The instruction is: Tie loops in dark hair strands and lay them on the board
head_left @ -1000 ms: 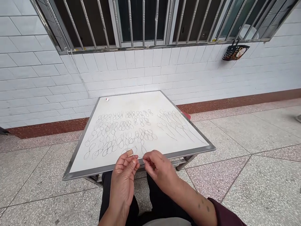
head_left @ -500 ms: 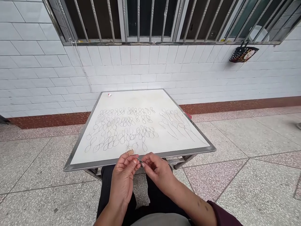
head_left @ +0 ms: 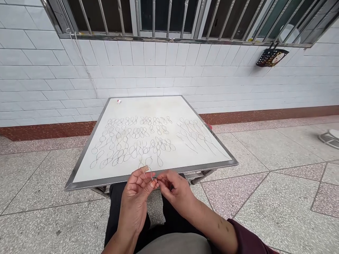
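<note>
A thin looped wire (head_left: 151, 170) stands up from the fingers of my left hand (head_left: 138, 192), pinched between thumb and forefinger near the table's front edge. My right hand (head_left: 174, 190) touches the left fingertips, its thumb and forefinger pressed together at the wire's lower end; what exactly lies between them is too small to tell. On the white table (head_left: 148, 107) lie many twisted wire loops (head_left: 140, 132) in rows. Longer wires with a loop at one end (head_left: 194, 135) are spread on the right side.
A small red and white item (head_left: 119, 101) sits at the table's far left corner. Behind is a tiled wall (head_left: 156, 74) with a barred window. A patterned bag (head_left: 272, 57) hangs at the right. A round stool (head_left: 331, 138) stands on the floor at the far right.
The view has shifted slightly, bringing the stool into sight. My right fingers have come closer to my left fingertips, and the wire loop now stands more upright.
</note>
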A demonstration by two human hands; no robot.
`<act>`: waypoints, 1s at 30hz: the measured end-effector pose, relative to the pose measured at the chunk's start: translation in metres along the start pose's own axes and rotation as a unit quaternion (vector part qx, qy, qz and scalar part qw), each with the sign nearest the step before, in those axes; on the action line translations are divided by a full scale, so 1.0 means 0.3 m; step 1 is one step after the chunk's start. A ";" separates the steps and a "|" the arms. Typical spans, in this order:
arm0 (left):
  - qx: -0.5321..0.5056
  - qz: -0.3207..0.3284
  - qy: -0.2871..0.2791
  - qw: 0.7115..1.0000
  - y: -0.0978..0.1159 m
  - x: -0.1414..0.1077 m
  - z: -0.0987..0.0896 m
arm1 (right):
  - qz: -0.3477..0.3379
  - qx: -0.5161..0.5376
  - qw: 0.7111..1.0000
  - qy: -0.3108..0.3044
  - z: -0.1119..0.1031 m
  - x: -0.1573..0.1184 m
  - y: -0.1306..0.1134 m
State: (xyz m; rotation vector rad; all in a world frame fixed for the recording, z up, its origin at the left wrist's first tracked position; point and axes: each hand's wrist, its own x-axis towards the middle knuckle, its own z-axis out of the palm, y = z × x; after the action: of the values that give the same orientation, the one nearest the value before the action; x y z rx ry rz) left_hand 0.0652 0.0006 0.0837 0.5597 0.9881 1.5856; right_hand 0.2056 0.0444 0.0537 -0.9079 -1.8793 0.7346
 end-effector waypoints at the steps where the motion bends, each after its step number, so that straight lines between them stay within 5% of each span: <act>1: -0.001 0.000 0.000 1.000 0.001 -0.001 -0.001 | -0.012 -0.009 1.000 0.004 -0.001 0.000 -0.001; 18: 0.060 0.052 0.038 0.996 -0.027 -0.001 -0.024 | 0.003 0.010 1.000 -0.023 -0.034 0.012 -0.032; 30: 0.165 0.049 -0.009 0.985 -0.043 -0.016 -0.030 | 0.077 0.114 0.990 -0.024 -0.037 0.038 -0.067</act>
State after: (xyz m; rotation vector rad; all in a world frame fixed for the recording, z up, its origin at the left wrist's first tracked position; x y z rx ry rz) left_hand 0.0667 -0.0064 0.0688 0.8601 1.2344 1.5076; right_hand 0.2060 0.0440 0.0794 -0.9002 -1.7360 1.0508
